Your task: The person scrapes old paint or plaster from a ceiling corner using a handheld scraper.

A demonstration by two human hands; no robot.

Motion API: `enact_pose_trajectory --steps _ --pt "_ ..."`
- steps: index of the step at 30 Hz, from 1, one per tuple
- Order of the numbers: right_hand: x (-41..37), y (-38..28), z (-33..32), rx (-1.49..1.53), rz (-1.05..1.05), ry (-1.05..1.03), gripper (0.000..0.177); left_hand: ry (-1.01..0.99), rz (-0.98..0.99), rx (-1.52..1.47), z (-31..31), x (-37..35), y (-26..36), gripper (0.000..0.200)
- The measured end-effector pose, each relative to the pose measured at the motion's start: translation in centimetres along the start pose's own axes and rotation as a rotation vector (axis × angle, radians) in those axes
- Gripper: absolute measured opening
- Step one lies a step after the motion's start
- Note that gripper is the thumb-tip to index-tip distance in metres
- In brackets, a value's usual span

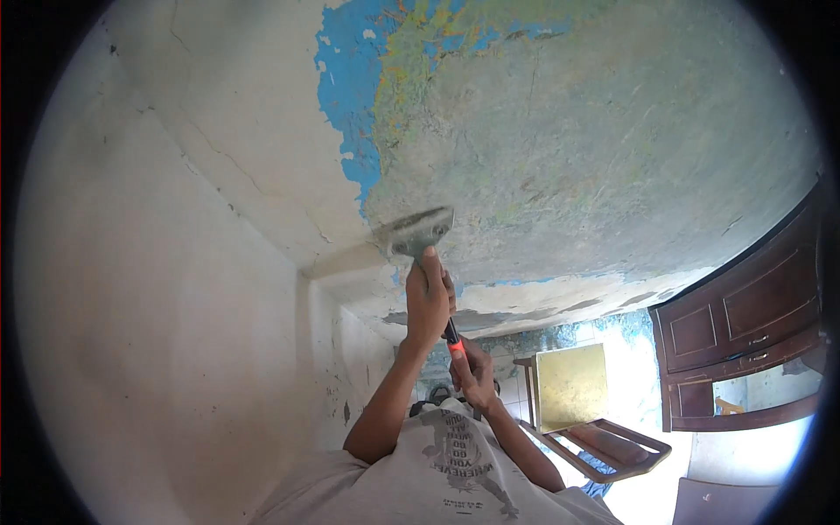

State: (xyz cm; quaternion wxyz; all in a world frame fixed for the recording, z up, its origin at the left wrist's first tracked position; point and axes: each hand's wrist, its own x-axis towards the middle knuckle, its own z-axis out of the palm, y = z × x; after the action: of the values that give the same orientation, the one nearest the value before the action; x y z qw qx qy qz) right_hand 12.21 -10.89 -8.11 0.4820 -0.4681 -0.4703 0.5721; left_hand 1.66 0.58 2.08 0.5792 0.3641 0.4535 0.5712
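Left of centre, the left hand [429, 297] is closed on the scraper [418, 234] just behind its blade, which presses the wall [612, 175] at mid frame; lower right of it, the right hand [474, 374] clamps the handle; if the blade skids, the knuckles may hit the wall, I think.

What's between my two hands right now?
In the head view, only the scraper's handle with its red band shows between the left hand and the right hand.

- Left hand [429, 297] holds the scraper [416, 233] just behind its blade, against the peeling wall [612, 157].
- Right hand [473, 372] grips the handle lower down.
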Motion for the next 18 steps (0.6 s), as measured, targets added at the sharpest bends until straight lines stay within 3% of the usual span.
enact_pose_trajectory --steps 5,8,12,15,18 --pt "-0.7 0.7 -0.2 0.003 0.044 -0.007 0.05 -0.009 -0.02 0.016 -0.4 -0.2 -1.2 0.049" --pt "0.6 -0.4 -0.2 -0.066 -0.091 0.01 0.048 -0.055 0.011 -0.033 0.2 0.3 0.8 0.048" --pt "1.3 -0.1 -0.7 -0.045 -0.083 0.034 0.047 -0.12 0.027 -0.084 0.0 0.8 0.2 0.043" --pt "0.3 0.5 -0.5 -0.023 -0.052 0.053 0.047 -0.085 0.123 -0.054 0.8 -0.1 -0.9 0.038" --pt "0.4 -2.3 0.0 -0.007 -0.082 0.039 0.048 -0.197 0.2 -0.156 1.4 -0.2 0.9 0.035"
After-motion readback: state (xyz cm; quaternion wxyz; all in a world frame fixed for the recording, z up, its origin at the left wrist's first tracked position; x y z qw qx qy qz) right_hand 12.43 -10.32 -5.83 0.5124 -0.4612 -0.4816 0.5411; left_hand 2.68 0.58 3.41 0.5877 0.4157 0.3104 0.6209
